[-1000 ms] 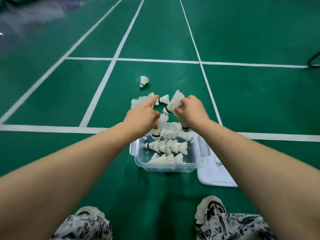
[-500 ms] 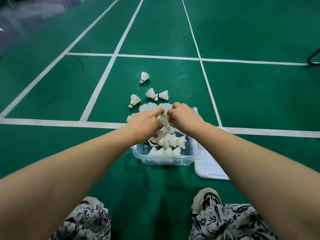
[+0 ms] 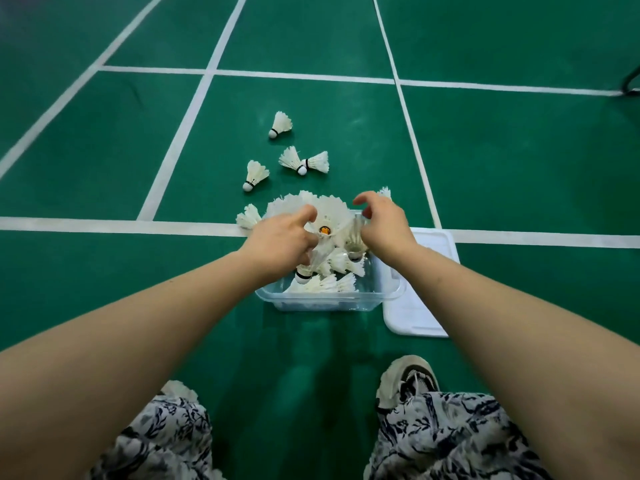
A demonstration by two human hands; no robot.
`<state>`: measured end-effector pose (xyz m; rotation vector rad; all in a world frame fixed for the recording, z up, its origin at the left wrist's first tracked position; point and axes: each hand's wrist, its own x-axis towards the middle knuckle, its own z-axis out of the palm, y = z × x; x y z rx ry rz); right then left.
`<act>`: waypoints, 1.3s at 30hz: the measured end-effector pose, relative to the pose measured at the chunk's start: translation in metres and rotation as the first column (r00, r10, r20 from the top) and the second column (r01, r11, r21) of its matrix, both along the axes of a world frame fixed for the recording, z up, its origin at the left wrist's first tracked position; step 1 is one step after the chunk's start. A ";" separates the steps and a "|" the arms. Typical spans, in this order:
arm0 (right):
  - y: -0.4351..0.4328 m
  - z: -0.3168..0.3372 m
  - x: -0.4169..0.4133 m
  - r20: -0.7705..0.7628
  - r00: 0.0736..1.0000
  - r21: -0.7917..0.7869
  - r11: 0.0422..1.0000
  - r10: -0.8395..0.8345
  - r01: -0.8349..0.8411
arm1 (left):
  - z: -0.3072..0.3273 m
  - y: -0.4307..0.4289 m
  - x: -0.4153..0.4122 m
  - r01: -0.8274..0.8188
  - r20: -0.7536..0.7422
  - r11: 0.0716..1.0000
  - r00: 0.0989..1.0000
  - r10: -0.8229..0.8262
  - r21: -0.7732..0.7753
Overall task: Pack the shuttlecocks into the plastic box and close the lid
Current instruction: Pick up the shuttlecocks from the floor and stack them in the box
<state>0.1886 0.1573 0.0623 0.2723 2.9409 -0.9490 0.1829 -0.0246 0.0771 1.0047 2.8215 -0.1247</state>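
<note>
A clear plastic box (image 3: 381,296) stands on the green floor in front of me, with several white shuttlecocks (image 3: 341,284) lying in it and more heaped over its far rim (image 3: 329,207). My left hand (image 3: 282,237) hovers over the box's left side, fingers curled round a blurred shuttlecock (image 3: 306,270) that points cork down. My right hand (image 3: 382,223) is over the box's far right corner, fingers spread and loosely bent, holding nothing. The white lid (image 3: 420,306) lies flat on the floor, touching the box's right side.
Loose shuttlecocks lie on the floor beyond the box: one far off (image 3: 280,124), a touching pair (image 3: 304,161), one to their left (image 3: 255,174), one at the box's far left corner (image 3: 247,216). White court lines cross the floor. My shoes (image 3: 407,379) are near the bottom.
Both hands came down from above the floor pile to the box. The right hand opened and let go of its shuttlecocks; the left still carries one.
</note>
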 end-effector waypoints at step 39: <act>0.011 -0.104 -0.008 0.409 0.839 -0.138 0.885 -0.358 0.445 | -0.041 0.000 -0.020 -0.148 0.024 0.969 0.989 0.146 0.199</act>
